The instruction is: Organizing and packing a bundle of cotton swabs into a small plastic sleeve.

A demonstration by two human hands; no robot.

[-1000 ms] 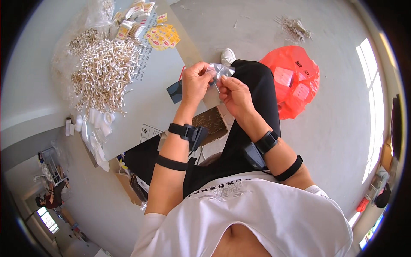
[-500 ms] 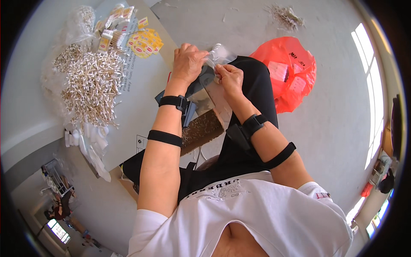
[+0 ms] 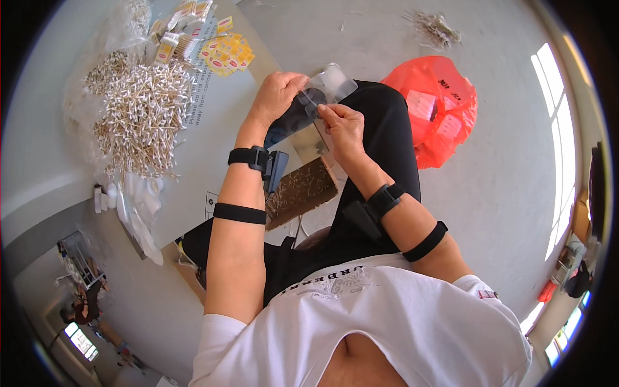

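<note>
A clear plastic bag (image 3: 334, 82) stretches between my hands above my knee, its far part spread out and whitish. My left hand (image 3: 277, 98) pinches its near-left edge between thumb and fingers. From the right, my right hand (image 3: 343, 124) pinches the bag's near edge, fingers curled. Left of my hands, a big heap of cotton swabs (image 3: 142, 113) lies on the table. Several yellow-and-white cards (image 3: 229, 53) are scattered past the heap, next to filled packs of swabs (image 3: 166, 48).
Below my hands stands a brown open box (image 3: 303, 193) with loose swabs in it. A red plastic bag (image 3: 451, 138) holding white packs sits right of my knee. Scraps (image 3: 433, 29) lie on the far floor. White plastic pieces (image 3: 138, 206) hang at the table's near edge.
The clear bag has gone from bunched to more spread out. My left hand has shifted slightly down and its grip has changed; my right hand has turned a little and moved slightly down.
</note>
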